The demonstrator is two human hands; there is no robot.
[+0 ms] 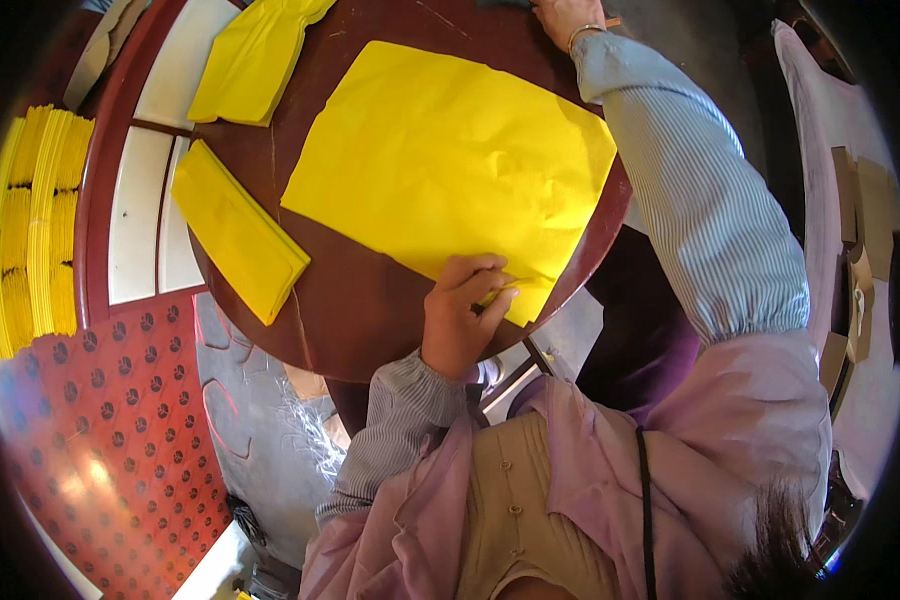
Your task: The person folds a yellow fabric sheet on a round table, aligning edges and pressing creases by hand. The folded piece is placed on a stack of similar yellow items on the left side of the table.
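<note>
A large yellow sheet (450, 150), faintly creased, lies across the round dark red table (335, 335). My left hand (462, 312) is closed in a pinch on the sheet's near edge, where the material bunches between thumb and fingers. At the far right of the tabletop my right hand (567, 18) reaches out past the sheet. Its fingers are cut off by the picture's upper edge, so what they touch is hidden. To the left of the sheet rests a folded yellow bundle (240, 232), and beyond it another yellow piece (255, 60).
Tall stacks of folded yellow pieces (40, 230) stand at far left, beside a white-panelled, red-framed cabinet (140, 215). Below them spreads a red patterned surface (120, 410). Brown cardboard boxes (870, 215) are at the right, by a pale cloth-covered surface (815, 130).
</note>
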